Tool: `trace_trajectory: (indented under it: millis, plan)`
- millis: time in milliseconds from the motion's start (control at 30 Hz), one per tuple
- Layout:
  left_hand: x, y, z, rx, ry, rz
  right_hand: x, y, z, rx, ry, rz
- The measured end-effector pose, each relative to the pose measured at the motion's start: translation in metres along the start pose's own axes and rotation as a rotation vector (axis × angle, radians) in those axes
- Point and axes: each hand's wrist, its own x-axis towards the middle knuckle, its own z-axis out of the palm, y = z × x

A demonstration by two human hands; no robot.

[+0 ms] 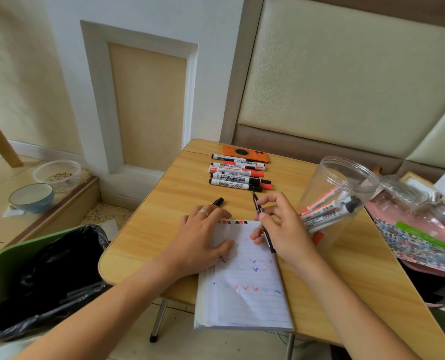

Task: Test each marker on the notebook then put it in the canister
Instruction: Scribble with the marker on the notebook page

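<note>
Black marker [263, 224] is in my right hand [281, 229], held over the top right of the notebook [244, 289]. It looks light, rigid, smooth plastic; best held mid-barrel, as now. Thumb and forefinger pinch the barrel, other fingers loosely curled. One end points up and away toward the marker row [238, 174], the other down at the page; can't tell which end is the tip. Loose black cap [218, 201] lies just beyond my left hand [203, 240], which presses flat on the page, fingers straight, holding nothing. Canister [338, 201] lies tilted just right of my right hand, mouth facing away, several markers inside.
</note>
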Motion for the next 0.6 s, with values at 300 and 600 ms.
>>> trace_trajectory:
  millis: [300,600]
  plan:
    - [-0.001,0.003,-0.003,0.086,-0.167,0.096,0.008,0.007,-0.008,0.408,-0.043,0.155]
    - [-0.002,0.006,-0.005,0.111,-0.221,0.110,0.018,0.015,-0.003,0.110,0.076,0.088]
